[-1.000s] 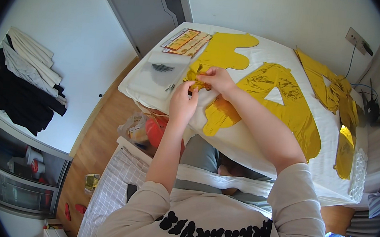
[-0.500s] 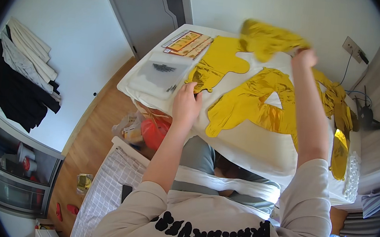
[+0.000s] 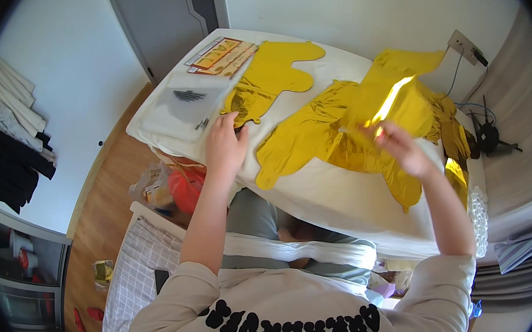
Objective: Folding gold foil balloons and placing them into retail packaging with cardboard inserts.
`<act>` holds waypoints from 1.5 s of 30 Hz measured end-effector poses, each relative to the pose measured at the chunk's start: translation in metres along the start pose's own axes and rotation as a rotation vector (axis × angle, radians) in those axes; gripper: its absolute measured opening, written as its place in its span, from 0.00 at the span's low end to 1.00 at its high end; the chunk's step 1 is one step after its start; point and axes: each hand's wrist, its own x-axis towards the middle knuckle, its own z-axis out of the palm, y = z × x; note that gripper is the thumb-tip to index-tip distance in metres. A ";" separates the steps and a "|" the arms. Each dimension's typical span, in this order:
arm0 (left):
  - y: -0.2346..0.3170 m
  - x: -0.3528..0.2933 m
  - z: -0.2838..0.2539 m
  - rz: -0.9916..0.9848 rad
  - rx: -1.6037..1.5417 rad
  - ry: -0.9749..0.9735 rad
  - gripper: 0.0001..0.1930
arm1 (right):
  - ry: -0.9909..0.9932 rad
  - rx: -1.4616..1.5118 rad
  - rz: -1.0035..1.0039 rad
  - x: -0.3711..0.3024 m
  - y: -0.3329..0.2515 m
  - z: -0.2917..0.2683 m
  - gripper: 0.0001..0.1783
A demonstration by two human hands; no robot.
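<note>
On the white-covered table, a flat gold foil balloon [image 3: 282, 62] with a rounded, wavy outline lies at the left. My left hand [image 3: 225, 146] rests at its near end, fingers stretched onto the foil and thumb apart; a small dark patch shows between them. My right hand [image 3: 402, 147] is closed on a second gold foil balloon [image 3: 394, 95], raised over the table and blurred, with bright glare on it. Beneath and beside it lies another wrinkled gold foil balloon [image 3: 303, 141], partly hidden. More gold foil [image 3: 457, 143] hangs over the table's right side.
Printed cards [image 3: 222, 56] and a clear plastic bag [image 3: 179, 103] lie on the table's left part. A black router [image 3: 488, 137] with cables stands at the right, below a wall socket [image 3: 468, 48]. Bubble wrap [image 3: 478, 218] hangs at the right edge. A red bag [image 3: 186, 187] sits below.
My right hand has come lower and nearer, and its balloon has swung from the back over the wrinkled one. My left hand stays on the left balloon. The whole view has shifted slightly.
</note>
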 end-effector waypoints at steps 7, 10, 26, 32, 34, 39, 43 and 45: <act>-0.002 0.001 0.003 -0.002 0.015 -0.007 0.22 | -0.338 0.158 -0.095 -0.059 0.000 0.050 0.34; -0.004 0.001 0.005 0.014 0.015 0.007 0.21 | -0.185 -0.116 -0.106 -0.065 -0.008 0.056 0.30; 0.000 0.002 0.001 -0.026 0.020 -0.050 0.20 | 0.110 -0.866 0.029 -0.058 0.003 0.097 0.34; -0.002 0.001 0.004 0.002 0.020 -0.009 0.20 | 0.071 -0.823 0.012 -0.051 0.007 0.091 0.34; -0.003 0.000 0.004 0.027 0.014 0.011 0.19 | 0.104 -0.827 -0.043 -0.051 0.010 0.092 0.33; -0.002 0.000 0.005 0.026 0.023 0.008 0.19 | 0.113 -0.788 0.005 -0.049 0.009 0.093 0.34; -0.002 0.001 0.006 0.035 0.028 0.002 0.19 | 0.220 -0.802 -0.041 -0.053 0.008 0.093 0.31; -0.002 0.001 0.005 0.020 0.011 0.002 0.20 | 0.225 -0.752 -0.026 -0.059 0.005 0.094 0.29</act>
